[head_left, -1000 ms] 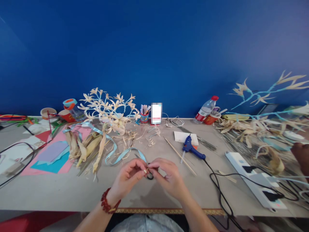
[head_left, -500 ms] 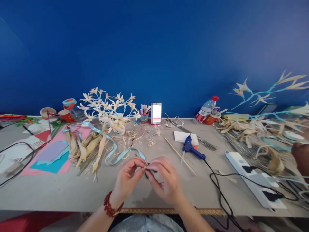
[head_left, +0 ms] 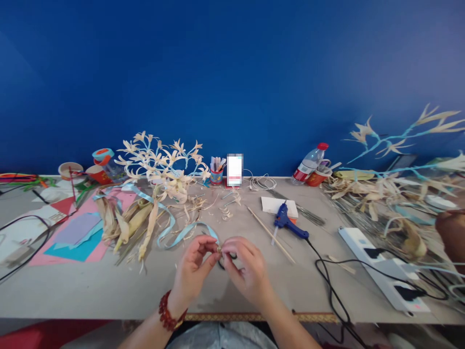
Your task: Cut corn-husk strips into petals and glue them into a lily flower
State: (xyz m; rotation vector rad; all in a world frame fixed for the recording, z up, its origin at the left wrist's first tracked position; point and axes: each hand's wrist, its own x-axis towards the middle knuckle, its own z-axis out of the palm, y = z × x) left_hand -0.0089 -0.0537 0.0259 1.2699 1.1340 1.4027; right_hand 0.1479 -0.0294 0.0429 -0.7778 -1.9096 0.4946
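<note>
beige bit (head_left: 219, 249) pinched between left hand (head_left: 194, 266) and right hand (head_left: 249, 269), wrists apart.

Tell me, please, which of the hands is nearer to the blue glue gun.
Right. The right hand is left of the glue gun and lower in the picture; the left hand is farther left, on the right hand's far side.

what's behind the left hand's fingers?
Pale blue ribbon runs toward the left hand and disappears behind its fingers; its course there is covered. A dark loop peeks out by the fingertips; the rest is hidden.
</note>
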